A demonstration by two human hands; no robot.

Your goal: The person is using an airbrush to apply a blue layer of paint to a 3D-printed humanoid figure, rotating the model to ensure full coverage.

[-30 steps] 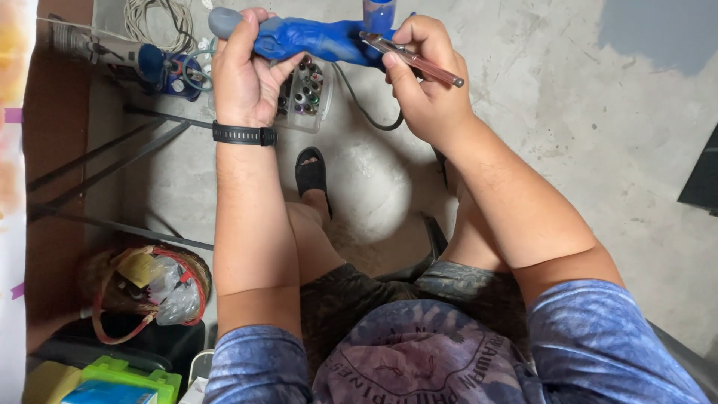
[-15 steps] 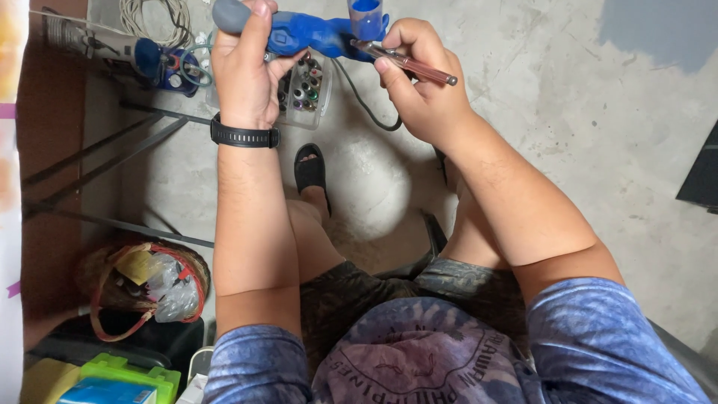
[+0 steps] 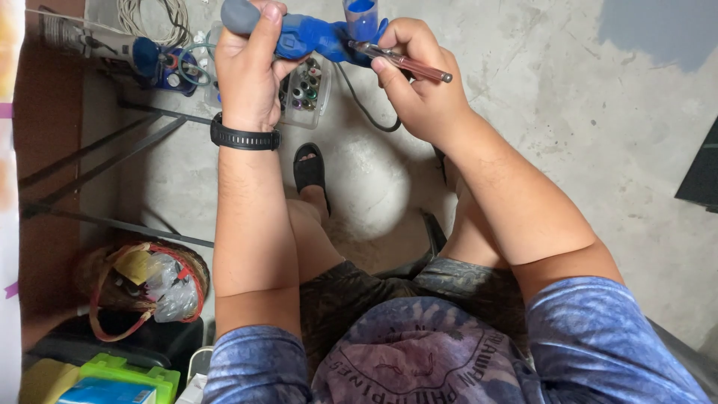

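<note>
Soft, even daylight fills the sharp view, a faint shadow pools on the concrete floor (image 3: 523, 112), and the left edge blurs.

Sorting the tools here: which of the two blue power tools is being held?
The blue tool with the grey grip, clasped by the left hand; the other blue tool lies on the floor, untouched.

Both arms reach forward from the shoulders, forearms bare below short blue sleeves, roughly parallel and converging slightly toward the top of the view. The left hand (image 3: 250, 63) is closed in a full fist-like grip, thumb lying along the top, with a black band around its wrist. The right hand (image 3: 419, 82) sits just beside it at about the same height, fingers curled and pinched against the thumb in a finer grip, wrist bent slightly inward. The two hands are close but not touching.
</note>
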